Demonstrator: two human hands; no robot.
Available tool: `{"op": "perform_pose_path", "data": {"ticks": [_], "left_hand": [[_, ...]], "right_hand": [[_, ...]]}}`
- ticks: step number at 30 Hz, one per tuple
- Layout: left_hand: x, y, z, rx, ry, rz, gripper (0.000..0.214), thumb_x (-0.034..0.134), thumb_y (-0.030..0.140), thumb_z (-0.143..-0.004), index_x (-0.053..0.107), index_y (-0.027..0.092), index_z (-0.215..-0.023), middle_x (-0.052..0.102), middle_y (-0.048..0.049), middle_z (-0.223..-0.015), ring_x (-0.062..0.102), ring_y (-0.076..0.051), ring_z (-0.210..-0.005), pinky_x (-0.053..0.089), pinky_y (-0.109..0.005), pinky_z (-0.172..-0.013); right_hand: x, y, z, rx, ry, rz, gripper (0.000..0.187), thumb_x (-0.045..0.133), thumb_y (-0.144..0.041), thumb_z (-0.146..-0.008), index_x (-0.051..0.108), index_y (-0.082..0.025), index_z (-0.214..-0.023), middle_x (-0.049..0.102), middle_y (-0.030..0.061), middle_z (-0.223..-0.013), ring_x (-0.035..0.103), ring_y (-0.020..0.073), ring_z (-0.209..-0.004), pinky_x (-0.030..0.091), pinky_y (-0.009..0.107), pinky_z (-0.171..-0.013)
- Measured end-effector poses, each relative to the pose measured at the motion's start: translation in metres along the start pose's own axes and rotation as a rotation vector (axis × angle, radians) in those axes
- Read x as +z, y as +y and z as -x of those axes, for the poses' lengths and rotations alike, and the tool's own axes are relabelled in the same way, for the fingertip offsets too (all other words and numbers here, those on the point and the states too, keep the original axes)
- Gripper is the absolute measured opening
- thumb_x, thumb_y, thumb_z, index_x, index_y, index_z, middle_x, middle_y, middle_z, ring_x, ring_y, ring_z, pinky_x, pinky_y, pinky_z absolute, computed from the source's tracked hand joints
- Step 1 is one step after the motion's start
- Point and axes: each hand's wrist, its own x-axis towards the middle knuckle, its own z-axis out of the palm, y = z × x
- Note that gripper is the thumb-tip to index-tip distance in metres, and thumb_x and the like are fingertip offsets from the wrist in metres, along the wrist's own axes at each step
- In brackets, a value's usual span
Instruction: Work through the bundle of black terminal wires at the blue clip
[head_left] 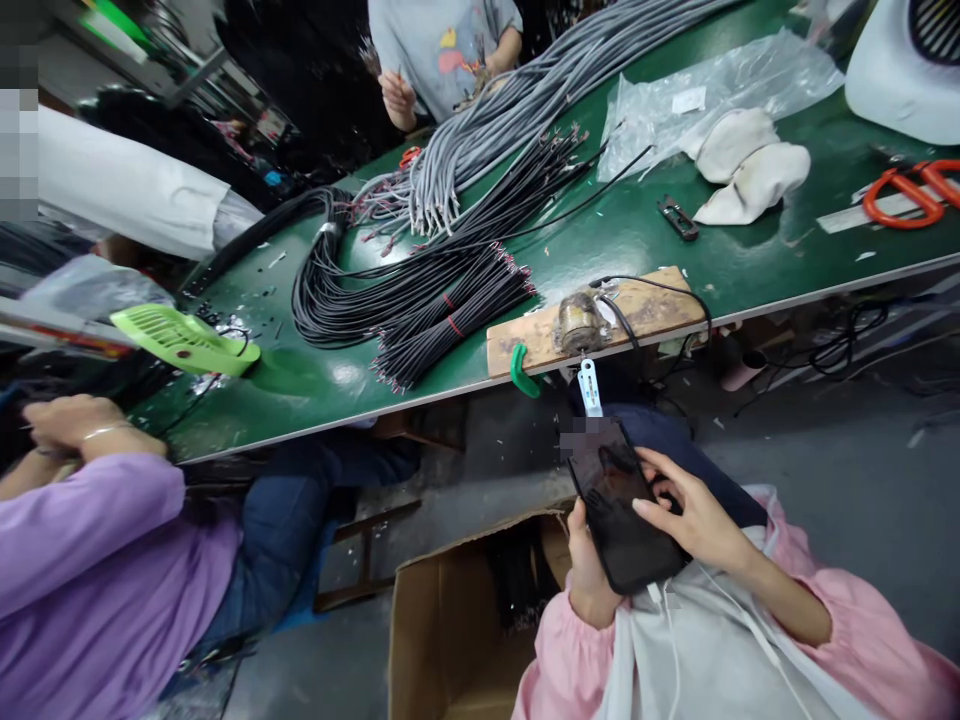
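A dark smartphone (628, 525) lies tilted over my lap, with a white cable plugged into its lower end. My left hand (589, 568) is closed around its left edge. Over the right side of the screen is my right hand (697, 512), thumb and fingers apart, the thumb tip at the glass and nothing gripped. Just beyond the phone, a light blue clip (589, 385) hangs from a small motor (579, 322) mounted on a wooden board (517, 342) at the table edge. A green clamp (523, 370) sits on that board.
Bundles of black cables (420, 290) and grey cables (480, 150) cover the green table (555, 250). Orange-handled scissors (904, 200), white gloves (750, 165) and a small cutter (677, 217) lie right. A cardboard box (442, 620) stands below. Co-workers sit left and opposite.
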Motion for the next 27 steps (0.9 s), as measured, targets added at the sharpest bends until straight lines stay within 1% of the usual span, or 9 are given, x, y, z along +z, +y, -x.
{"op": "perform_pose_path", "data": {"ticks": [3, 6, 10, 15, 19, 21, 23, 25, 27], "left_hand": [[-0.002, -0.005, 0.000, 0.022, 0.074, -0.002, 0.040, 0.069, 0.047, -0.072, 0.079, 0.012, -0.089, 0.078, -0.0145, -0.089, 0.061, -0.039, -0.114, 0.044, -0.051, -0.101], [-0.005, -0.010, 0.000, 0.038, 0.110, -0.006, 0.033, 0.069, 0.044, -0.072, 0.078, 0.014, -0.081, 0.078, -0.0141, -0.088, 0.061, -0.039, -0.113, 0.044, -0.050, -0.100], [-0.006, -0.014, 0.001, 0.047, 0.132, -0.018, 0.031, 0.068, 0.041, -0.073, 0.078, 0.013, -0.083, 0.077, -0.0149, -0.090, 0.063, -0.039, -0.110, 0.046, -0.050, -0.099], [0.000, -0.011, 0.002, 0.054, 0.130, -0.014, 0.035, 0.069, 0.043, -0.073, 0.079, 0.012, -0.085, 0.078, -0.0135, -0.088, 0.065, -0.038, -0.106, 0.048, -0.048, -0.097], [0.000, -0.012, 0.004, 0.071, 0.136, -0.012, 0.031, 0.070, 0.042, -0.072, 0.080, 0.015, -0.082, 0.079, -0.0105, -0.087, 0.067, -0.036, -0.104, 0.048, -0.047, -0.097], [-0.002, -0.015, 0.005, 0.072, 0.146, -0.024, 0.030, 0.068, 0.042, -0.073, 0.080, 0.016, -0.082, 0.079, -0.0107, -0.088, 0.066, -0.036, -0.105, 0.048, -0.047, -0.097], [-0.005, -0.018, 0.006, 0.070, 0.157, -0.042, 0.031, 0.066, 0.041, -0.074, 0.079, 0.015, -0.085, 0.078, -0.0125, -0.088, 0.066, -0.037, -0.105, 0.049, -0.047, -0.096], [-0.007, -0.020, 0.007, 0.074, 0.166, -0.053, 0.032, 0.065, 0.040, -0.075, 0.079, 0.015, -0.089, 0.078, -0.0134, -0.089, 0.067, -0.037, -0.104, 0.049, -0.047, -0.095], [-0.007, -0.021, 0.008, 0.079, 0.172, -0.055, 0.034, 0.065, 0.040, -0.075, 0.079, 0.014, -0.092, 0.078, -0.0136, -0.090, 0.067, -0.037, -0.104, 0.049, -0.047, -0.095]], "right_hand": [[0.003, -0.003, -0.002, 0.050, 0.016, -0.054, 0.057, 0.064, -0.034, -0.077, 0.046, -0.020, -0.129, 0.059, 0.0067, -0.103, 0.061, 0.0181, -0.080, 0.052, 0.029, -0.067], [0.007, -0.004, -0.002, 0.103, 0.045, -0.070, 0.057, 0.067, -0.035, -0.074, 0.046, -0.021, -0.125, 0.061, 0.0066, -0.105, 0.062, 0.0208, -0.088, 0.053, 0.032, -0.073], [0.010, -0.004, -0.001, 0.114, 0.069, -0.094, 0.056, 0.068, -0.037, -0.073, 0.045, -0.022, -0.122, 0.062, 0.0077, -0.106, 0.061, 0.0239, -0.097, 0.053, 0.035, -0.080], [0.004, 0.001, 0.000, 0.116, -0.003, -0.138, 0.064, 0.073, -0.034, -0.071, 0.043, -0.022, -0.127, 0.062, 0.0077, -0.110, 0.063, 0.0228, -0.094, 0.053, 0.035, -0.079], [0.003, 0.005, -0.003, 0.043, 0.022, -0.179, 0.048, 0.063, -0.038, -0.082, 0.048, -0.020, -0.123, 0.064, 0.0076, -0.103, 0.063, 0.0227, -0.095, 0.051, 0.038, -0.087], [0.006, 0.006, -0.003, 0.028, 0.037, -0.181, 0.043, 0.060, -0.040, -0.084, 0.048, -0.020, -0.121, 0.065, 0.0078, -0.103, 0.063, 0.0229, -0.097, 0.050, 0.038, -0.089], [0.010, 0.004, -0.003, 0.036, 0.058, -0.164, 0.050, 0.066, -0.040, -0.080, 0.046, -0.020, -0.122, 0.064, 0.0086, -0.107, 0.063, 0.0246, -0.099, 0.051, 0.038, -0.086], [0.012, 0.002, -0.001, 0.053, 0.088, -0.123, 0.062, 0.074, -0.037, -0.072, 0.044, -0.020, -0.124, 0.064, 0.0090, -0.109, 0.062, 0.0263, -0.100, 0.051, 0.040, -0.086], [0.011, -0.001, 0.000, 0.067, 0.073, -0.112, 0.070, 0.079, -0.033, -0.066, 0.043, -0.020, -0.125, 0.063, 0.0084, -0.109, 0.062, 0.0263, -0.101, 0.050, 0.040, -0.088]]}}
